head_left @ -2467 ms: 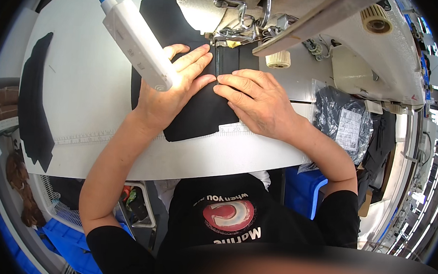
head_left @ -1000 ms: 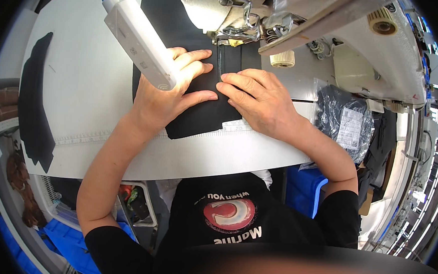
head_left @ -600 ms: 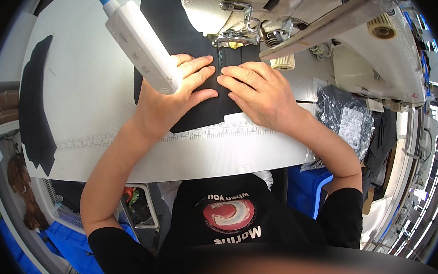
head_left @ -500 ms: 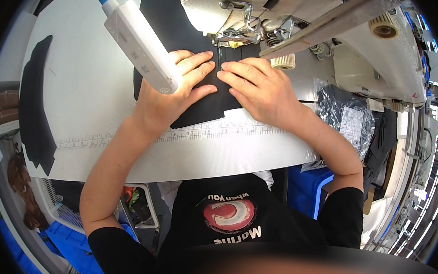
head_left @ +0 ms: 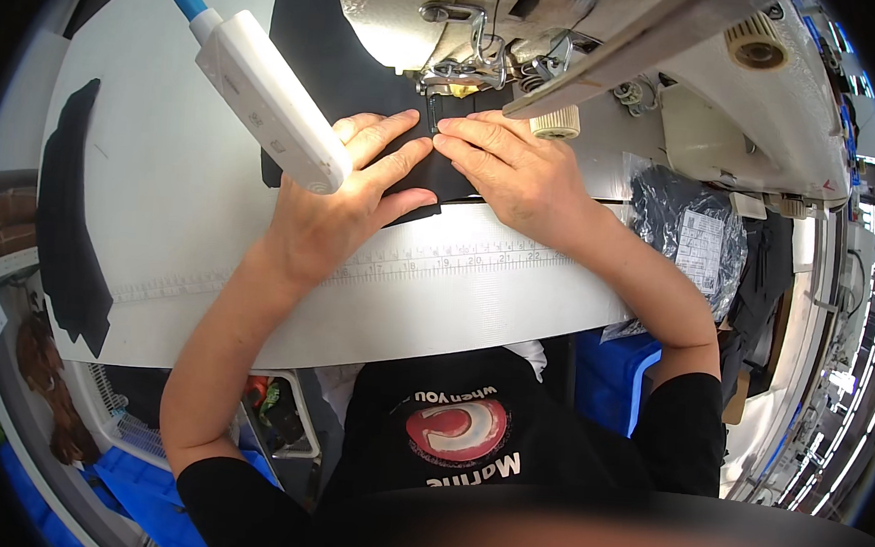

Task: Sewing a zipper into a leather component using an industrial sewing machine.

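Note:
A black fabric piece (head_left: 316, 50) lies on the white sewing table, its front end under the presser foot (head_left: 437, 85) of a sewing machine. Flat on the cloth, left of the foot, rests my left hand (head_left: 333, 212) with fingers stretched and thumb apart. Just right of the foot, my right hand (head_left: 524, 174) presses down with its fingers extended. Between the fingertips of both hands runs a narrow dark strip (head_left: 433, 118) that looks like a zipper. My right hand covers part of the cloth.
A white lamp (head_left: 268, 98) on a blue cable hangs over my left hand. The machine head (head_left: 688, 108) stands at the right. Another black fabric piece (head_left: 71, 211) lies at the far left. A ruler strip (head_left: 448, 257) crosses the table; a plastic-wrapped package (head_left: 695, 234) sits at right.
The black fabric has moved away from me, further under the machine, with less of it showing near the ruler. Both hands stay on it, shifted only slightly.

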Demonstrator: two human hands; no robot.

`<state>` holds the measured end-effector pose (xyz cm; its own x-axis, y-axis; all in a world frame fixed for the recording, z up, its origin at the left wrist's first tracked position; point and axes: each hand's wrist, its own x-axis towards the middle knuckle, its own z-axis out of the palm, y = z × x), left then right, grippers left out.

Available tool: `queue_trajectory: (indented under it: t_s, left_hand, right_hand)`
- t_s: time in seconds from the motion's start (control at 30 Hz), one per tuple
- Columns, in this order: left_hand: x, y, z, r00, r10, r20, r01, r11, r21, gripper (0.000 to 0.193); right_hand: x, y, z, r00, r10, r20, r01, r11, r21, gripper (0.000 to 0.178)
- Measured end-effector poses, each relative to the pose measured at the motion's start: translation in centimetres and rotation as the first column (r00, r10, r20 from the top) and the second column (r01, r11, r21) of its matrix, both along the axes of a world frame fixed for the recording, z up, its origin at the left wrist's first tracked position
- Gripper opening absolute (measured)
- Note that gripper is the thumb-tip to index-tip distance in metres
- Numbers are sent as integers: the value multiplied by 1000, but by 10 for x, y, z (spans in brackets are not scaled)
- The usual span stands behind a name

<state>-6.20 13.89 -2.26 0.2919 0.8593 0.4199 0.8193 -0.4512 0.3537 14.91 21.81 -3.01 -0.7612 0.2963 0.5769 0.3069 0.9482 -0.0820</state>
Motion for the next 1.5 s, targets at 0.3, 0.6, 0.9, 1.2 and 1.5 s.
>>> queue_trajectory:
  t_s: [0.3,0.6,0.9,1.2,1.5]
  left_hand:
    - [-4,13,-1,997,5,-71,3,993,119,41]
    - [-8,22,-4,997,14,-79,-3,991,136,38]
    - [2,16,-2,991,51,-123,-29,985,171,36]
    - [2,15,-1,992,59,-108,-40,985,166,36]
    - [5,13,-2,994,70,-79,-60,990,125,40]
  right_hand:
    - [-3,7,4,1000,-21,0,21,1000,-18,33]
    - [-1,11,-6,997,-64,32,64,998,-1,39]
    - [12,15,34,964,-266,-24,45,250,-967,18]
    - [12,31,27,908,-310,-280,-294,3,-956,21]
    - [2,30,22,930,-329,-165,-138,104,-985,12]
